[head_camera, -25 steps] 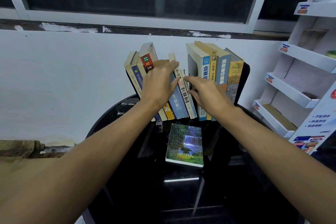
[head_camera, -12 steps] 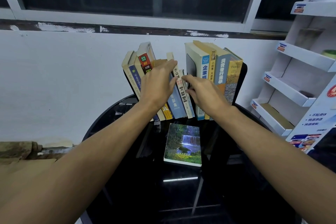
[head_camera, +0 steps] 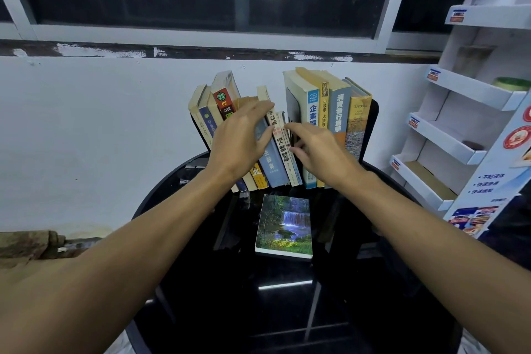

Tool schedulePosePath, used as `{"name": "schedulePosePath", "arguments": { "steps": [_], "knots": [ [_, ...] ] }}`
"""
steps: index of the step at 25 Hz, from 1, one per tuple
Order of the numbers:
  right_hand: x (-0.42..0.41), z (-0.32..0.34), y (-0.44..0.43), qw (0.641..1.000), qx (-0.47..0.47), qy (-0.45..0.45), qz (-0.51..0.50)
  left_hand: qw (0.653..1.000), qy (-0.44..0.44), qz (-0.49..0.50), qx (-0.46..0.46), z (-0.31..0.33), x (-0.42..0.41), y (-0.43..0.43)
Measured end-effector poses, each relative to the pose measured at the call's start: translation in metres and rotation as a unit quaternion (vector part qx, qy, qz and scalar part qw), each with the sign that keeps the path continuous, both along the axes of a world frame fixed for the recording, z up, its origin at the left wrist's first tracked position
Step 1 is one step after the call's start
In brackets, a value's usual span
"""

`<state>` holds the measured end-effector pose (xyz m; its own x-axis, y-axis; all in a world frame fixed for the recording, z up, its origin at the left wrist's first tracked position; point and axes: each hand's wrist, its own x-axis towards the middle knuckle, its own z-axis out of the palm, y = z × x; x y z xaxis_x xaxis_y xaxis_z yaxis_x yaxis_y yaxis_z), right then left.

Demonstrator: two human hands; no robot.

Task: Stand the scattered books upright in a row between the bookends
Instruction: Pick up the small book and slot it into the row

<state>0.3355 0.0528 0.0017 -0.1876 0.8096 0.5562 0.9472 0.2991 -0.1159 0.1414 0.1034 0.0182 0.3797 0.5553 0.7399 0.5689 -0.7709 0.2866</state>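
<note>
Four upright books [head_camera: 339,106] stand right of several left-leaning books [head_camera: 224,100].

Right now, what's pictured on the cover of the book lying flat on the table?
A waterfall among green trees, on the flat book; the head view shows it best.

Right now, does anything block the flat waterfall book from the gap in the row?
Nothing lies on the table between them. The waterfall book is in front of the row; only the left hand and right hand are at the gap.
</note>
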Motion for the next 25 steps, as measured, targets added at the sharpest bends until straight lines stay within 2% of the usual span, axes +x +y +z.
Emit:
{"name": "schedulePosePath", "arguments": {
  "steps": [3,6,12,17,25],
  "knots": [
    [0.002,0.006,-0.014,1.000,-0.001,0.013,0.007,1.000,0.001,-0.024,0.019,-0.009,-0.011,-0.007],
    [0.005,0.004,-0.031,1.000,-0.011,0.010,0.009,0.999,0.041,-0.026,-0.021,-0.023,-0.022,-0.013],
    [0.016,-0.022,-0.062,0.984,-0.165,-0.015,-0.063,0.977,0.153,-0.055,-0.137,-0.056,-0.045,-0.024],
    [0.019,-0.044,-0.082,0.969,-0.233,0.003,-0.086,0.948,0.249,-0.041,-0.195,-0.077,-0.052,-0.028],
    [0.006,-0.067,-0.096,0.962,-0.256,0.002,-0.098,0.929,0.292,-0.041,-0.225,-0.090,-0.050,-0.035]
  ]
}}
